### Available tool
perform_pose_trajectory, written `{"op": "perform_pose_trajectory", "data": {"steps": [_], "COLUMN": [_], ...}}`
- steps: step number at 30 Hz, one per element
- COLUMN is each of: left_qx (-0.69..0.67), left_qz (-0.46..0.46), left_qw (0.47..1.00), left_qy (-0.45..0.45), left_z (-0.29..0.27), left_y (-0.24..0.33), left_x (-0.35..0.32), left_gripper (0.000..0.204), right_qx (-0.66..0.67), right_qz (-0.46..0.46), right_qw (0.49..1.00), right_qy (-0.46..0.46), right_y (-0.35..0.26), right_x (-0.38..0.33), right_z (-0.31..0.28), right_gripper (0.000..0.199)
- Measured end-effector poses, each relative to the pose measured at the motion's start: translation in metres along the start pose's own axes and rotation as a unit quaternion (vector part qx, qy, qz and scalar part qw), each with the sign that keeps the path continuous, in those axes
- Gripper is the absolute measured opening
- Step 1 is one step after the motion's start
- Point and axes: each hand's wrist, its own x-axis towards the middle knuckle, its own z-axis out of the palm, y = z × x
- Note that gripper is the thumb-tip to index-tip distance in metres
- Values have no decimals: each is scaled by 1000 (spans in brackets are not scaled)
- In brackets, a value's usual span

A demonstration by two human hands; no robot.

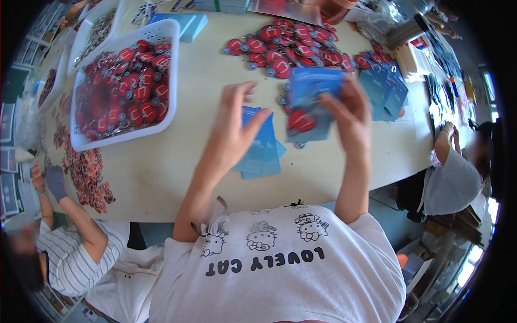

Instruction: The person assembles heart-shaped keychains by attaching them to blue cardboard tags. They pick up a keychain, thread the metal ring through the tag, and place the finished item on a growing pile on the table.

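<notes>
My right hand (pixel 353 116) pinches a blue card (pixel 316 81) between thumb and fingers, blurred by motion. A red round keychain (pixel 301 121) shows at the lower part of this card; whether it is fixed to the card or lies behind it I cannot tell. My left hand (pixel 231 126) has thumb and fingers apart and holds nothing. Just beside it, a few overlapping blue cards (pixel 261 156) lie on the table. Beyond both hands spreads a loose pile of red keychains (pixel 280 67) with metal rings.
A white basket (pixel 173 81) full of red keychains stands at the left on the table (pixel 204 54). Small orange-red pieces (pixel 89 177) lie near a co-worker's gloved hand (pixel 55 182). More blue cards (pixel 379 89) are at the right, where another person (pixel 449 185) sits.
</notes>
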Motion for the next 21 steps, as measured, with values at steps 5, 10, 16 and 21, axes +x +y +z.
{"op": "perform_pose_trajectory", "data": {"steps": [5,10,16,21], "left_qx": [387,417,260,-250], "left_qz": [-103,-126,-54,-200], "left_qw": [912,891,961,945], "left_qy": [-90,-130,-74,-59], "left_z": [3,20,12,-2], "left_y": [-13,-8,-27,-22], "left_x": [-9,-16,-10,5], "left_gripper": [57,71,47,19], "right_qx": [-338,-597,-611,-578], "right_qz": [-105,-247,-155,-84], "right_qw": [905,739,777,809], "right_qy": [235,192,1,-61], "right_y": [-33,-7,30,43], "right_x": [46,36,43,56], "right_z": [-134,-106,-85,-108], "right_gripper": [55,41,14,15]}}
